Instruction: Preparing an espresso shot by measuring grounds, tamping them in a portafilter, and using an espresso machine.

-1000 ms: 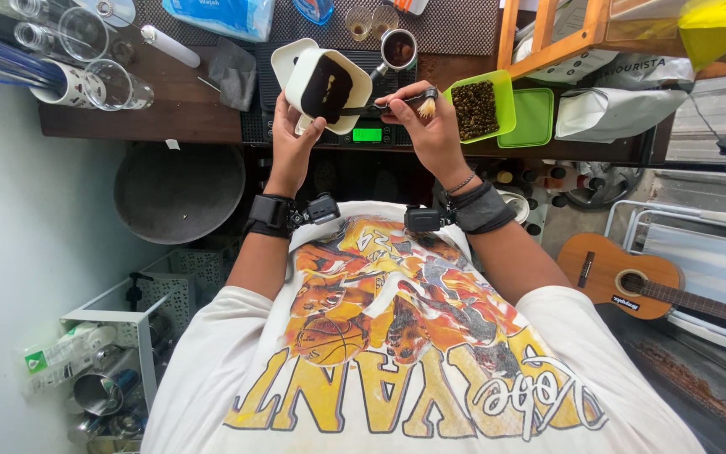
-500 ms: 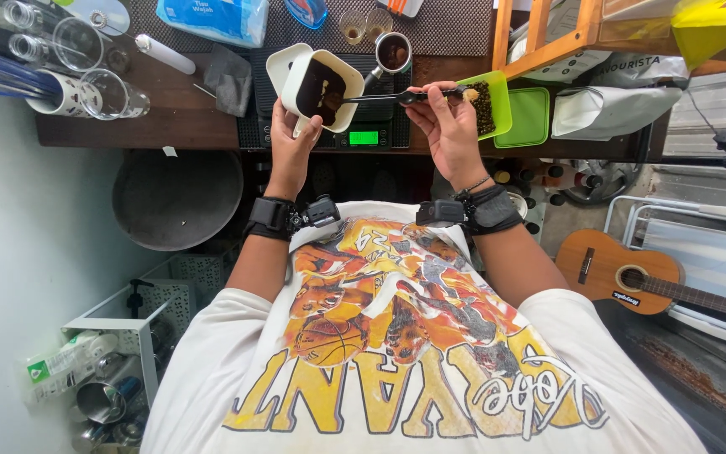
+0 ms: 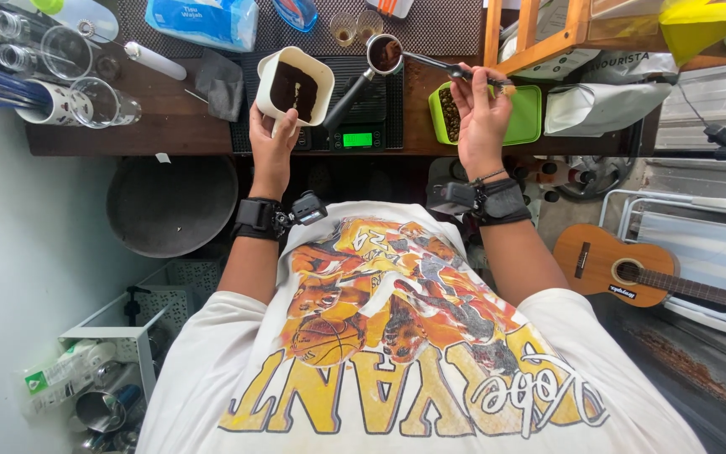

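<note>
Currently left hand (image 3: 272, 139) grips the white square cup (image 3: 294, 86) of dark grounds at the near table edge. Right hand (image 3: 481, 113) pinches the spoon (image 3: 443, 65) handle, long axis running left and away, bowl over the portafilter basket (image 3: 384, 53), just right of the cup, farther back.

Guitar (image 3: 632, 273) neck cut off by the right edge. Blue packet (image 3: 203, 18) clipped by the top edge. Spoon (image 3: 451, 67) handle end hidden inside right hand (image 3: 481, 113) grip.
</note>
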